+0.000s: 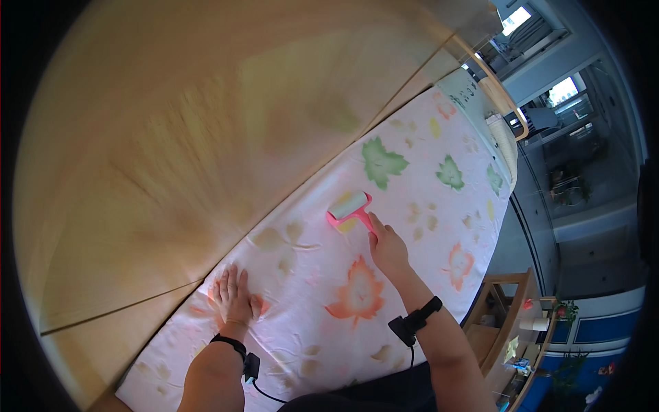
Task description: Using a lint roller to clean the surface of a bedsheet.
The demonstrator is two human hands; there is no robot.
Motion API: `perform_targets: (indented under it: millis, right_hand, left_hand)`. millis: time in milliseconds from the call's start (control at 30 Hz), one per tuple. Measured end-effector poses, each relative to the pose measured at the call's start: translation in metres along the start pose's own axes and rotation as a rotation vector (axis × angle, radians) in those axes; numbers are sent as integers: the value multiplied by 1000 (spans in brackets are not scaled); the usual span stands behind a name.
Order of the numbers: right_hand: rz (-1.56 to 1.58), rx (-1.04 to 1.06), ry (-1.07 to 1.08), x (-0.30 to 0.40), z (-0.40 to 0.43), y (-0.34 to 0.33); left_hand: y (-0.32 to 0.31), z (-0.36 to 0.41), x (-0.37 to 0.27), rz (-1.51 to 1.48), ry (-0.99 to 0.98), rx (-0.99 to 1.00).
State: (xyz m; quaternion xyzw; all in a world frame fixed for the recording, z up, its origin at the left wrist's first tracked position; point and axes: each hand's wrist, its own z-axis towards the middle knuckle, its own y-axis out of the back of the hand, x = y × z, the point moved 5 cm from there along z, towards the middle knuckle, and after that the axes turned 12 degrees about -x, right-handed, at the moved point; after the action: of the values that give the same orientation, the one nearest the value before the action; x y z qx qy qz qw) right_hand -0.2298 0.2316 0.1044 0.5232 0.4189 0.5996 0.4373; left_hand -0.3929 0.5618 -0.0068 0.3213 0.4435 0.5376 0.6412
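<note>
A pink-handled lint roller (349, 206) with a pale sticky roll lies against a white mattress cover (319, 278) printed with leaves. My right hand (388, 250) grips its handle, the fingers wrapped around the lower end. Lower left, my left hand (234, 296) rests flat on the cloth with the fingers somewhat spread, over an orange leaf print near the wall side. Green leaf prints (382, 162) show beyond the roller, and a large orange leaf print (358, 291) sits between my two hands. Each wrist wears a black strap with a cabled box.
A wooden panel (180, 154) runs along the bed's left side. At the far end are a folded pale cloth (502, 139) and a curved wooden rail (497, 77). Right of the bed, a wooden bedside cabinet (502, 329) carries a paper roll (534, 324) and small items.
</note>
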Motion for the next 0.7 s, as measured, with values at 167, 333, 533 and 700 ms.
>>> perform_targets:
  millis: [167,333,533,700]
  right_hand:
    - [35,-92,-22,20,28,-21]
    - [200,-221,5,28,34,-36]
    - [528,-454,156,20,9,-10]
    - [507,-89,42,15,-35,29]
  left_hand:
    - [-3,-6,0,-8,24,44]
    - [-4,-8,0,-76,79,114]
    - [-3,-5,2,18,40,60]
    - [-1,-3,0,-19,63,53]
